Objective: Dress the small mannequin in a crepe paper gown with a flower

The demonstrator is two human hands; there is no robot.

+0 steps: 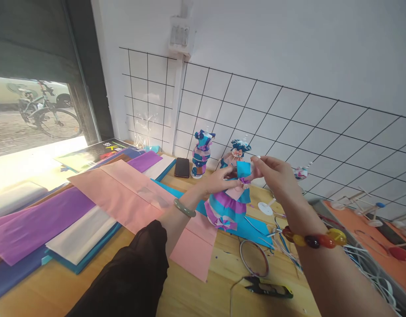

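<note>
A small dress form in a crepe-paper dress (227, 207) stands tilted between my hands, its skirt banded in purple, blue and pale pink, with bows. My left hand (221, 180) grips it from the left at the bodice, thumb near the pink-purple bow. On the other side, my right hand (277, 174) is closed in a pinch beside the blue top piece (244, 169). A tiny white tip shows at those fingers; what they pinch is mostly hidden. Close behind stands a second dressed form (240, 147) with a dark teal ruffle, partly covered by my hands.
Pink paper (130, 198), purple paper (44, 220) and blue paper (258, 231) spread over the wooden table. Thread snips (268, 288) lie near a ring (254, 259). Behind are a phone (182, 167), another dressed form (202, 154) and a wire grid (232, 103). An orange-lined tray (361, 224) sits right.
</note>
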